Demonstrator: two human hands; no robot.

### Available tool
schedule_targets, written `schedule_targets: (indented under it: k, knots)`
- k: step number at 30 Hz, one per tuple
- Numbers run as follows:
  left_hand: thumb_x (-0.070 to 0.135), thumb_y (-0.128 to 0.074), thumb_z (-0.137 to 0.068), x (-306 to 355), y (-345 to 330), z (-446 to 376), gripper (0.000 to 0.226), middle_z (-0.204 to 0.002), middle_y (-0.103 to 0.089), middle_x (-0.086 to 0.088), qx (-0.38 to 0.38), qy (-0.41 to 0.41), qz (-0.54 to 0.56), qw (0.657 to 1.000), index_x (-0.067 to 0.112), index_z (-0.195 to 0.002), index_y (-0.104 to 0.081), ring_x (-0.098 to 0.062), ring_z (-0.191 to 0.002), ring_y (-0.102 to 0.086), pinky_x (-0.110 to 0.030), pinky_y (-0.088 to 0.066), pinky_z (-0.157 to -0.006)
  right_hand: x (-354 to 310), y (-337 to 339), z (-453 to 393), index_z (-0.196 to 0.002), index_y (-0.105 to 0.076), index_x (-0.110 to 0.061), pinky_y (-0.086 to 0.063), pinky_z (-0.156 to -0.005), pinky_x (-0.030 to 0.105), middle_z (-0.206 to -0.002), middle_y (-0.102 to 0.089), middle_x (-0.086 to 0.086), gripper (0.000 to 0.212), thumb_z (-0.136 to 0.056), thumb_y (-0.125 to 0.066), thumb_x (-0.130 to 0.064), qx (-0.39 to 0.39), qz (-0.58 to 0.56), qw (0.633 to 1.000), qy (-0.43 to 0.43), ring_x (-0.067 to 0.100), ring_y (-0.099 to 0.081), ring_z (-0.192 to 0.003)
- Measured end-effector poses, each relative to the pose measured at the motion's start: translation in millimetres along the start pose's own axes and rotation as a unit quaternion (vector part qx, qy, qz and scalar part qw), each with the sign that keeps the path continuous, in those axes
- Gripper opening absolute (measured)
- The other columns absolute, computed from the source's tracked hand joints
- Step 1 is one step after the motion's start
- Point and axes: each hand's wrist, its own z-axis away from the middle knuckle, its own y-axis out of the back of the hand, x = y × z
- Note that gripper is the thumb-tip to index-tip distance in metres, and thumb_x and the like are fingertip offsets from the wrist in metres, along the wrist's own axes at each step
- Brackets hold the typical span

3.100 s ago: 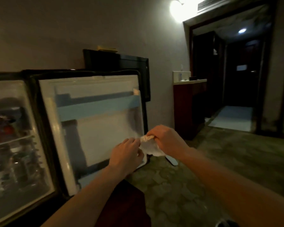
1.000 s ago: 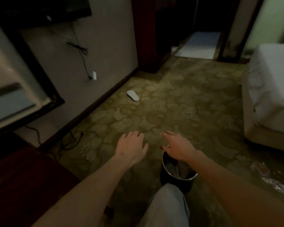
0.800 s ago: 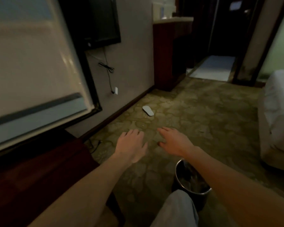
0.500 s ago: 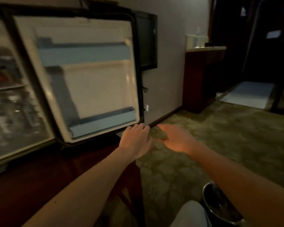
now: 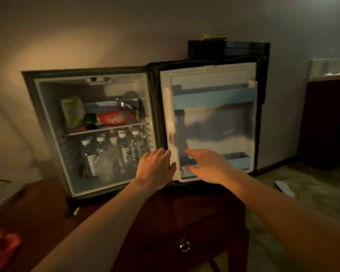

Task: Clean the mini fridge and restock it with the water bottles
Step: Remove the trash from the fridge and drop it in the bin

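So mini fridge [image 5: 47, 122] door [image 5: 214, 122] wide open, water bottles [image 5: 114, 152] on bottom shelf — left hand [image 5: 155, 169], right hand [image 5: 210, 165] both empty, fingers spread.

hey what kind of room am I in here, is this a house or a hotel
Probably a hotel room. A stocked mini fridge with water bottles sits open on a dark wooden cabinet, a black screen hangs on the wall behind its door, and the floor is patterned carpet.

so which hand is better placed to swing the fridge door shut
Right, probably. The right hand is open and empty, spread in front of the door's inner face near the lower shelf. The left hand, also empty, sits at the hinge side, where pushing gives little leverage.
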Motion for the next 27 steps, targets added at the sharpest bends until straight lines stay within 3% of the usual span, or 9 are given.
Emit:
schedule_targets:
  k: [9,17,22,27]
  knots:
    - [0.048,-0.047,-0.094,-115.9,15.1,10.8,0.037,-0.117,-0.059,0.002,0.015,0.059,-0.054,0.997,0.022,-0.118,-0.057,-0.02,-0.114,-0.055,-0.036,-0.042,-0.089,-85.3,-13.4,-81.3,-0.149,-0.033,-0.028,-0.045,-0.101,0.04,-0.145,-0.048,-0.001,0.058,-0.096,-0.053,-0.043,0.008,-0.046,0.995,0.093,0.021,-0.048,-0.129]
    - [0.049,-0.048,-0.093,-190.2,30.2,6.5,0.039,-0.116,-0.059,0.001,0.034,0.108,-0.081,0.99,0.022,-0.12,-0.057,-0.022,-0.112,-0.056,-0.036,-0.043,-0.087,-129.4,-21.7,-147.2,-0.149,-0.033,-0.027,-0.047,-0.098,0.04,-0.144,-0.048,-0.001,0.059,-0.095,-0.054,-0.042,0.016,-0.064,0.989,0.133,0.021,-0.049,-0.128]
    - [0.045,-0.052,-0.091,-228.7,36.5,4.9,0.032,-0.112,-0.057,0.001,0.045,0.127,-0.085,0.987,0.021,-0.111,-0.057,-0.023,-0.103,-0.058,-0.037,-0.049,-0.081,-151.6,-27.0,-183.8,-0.146,-0.038,-0.024,-0.046,-0.096,0.037,-0.141,-0.05,0.0,0.057,-0.095,-0.056,-0.041,0.032,-0.08,0.986,0.142,0.02,-0.049,-0.126]
    - [0.045,-0.051,-0.093,-258.0,43.0,-14.5,0.039,-0.118,-0.057,-0.002,0.065,0.147,-0.075,0.984,0.019,-0.123,-0.052,-0.024,-0.101,-0.06,-0.041,-0.055,-0.072,-165.5,-30.2,-219.4,-0.13,-0.049,-0.023,-0.048,-0.088,0.038,-0.124,-0.059,0.004,0.043,-0.092,-0.058,-0.041,0.06,-0.067,0.985,0.146,0.025,-0.055,-0.113]
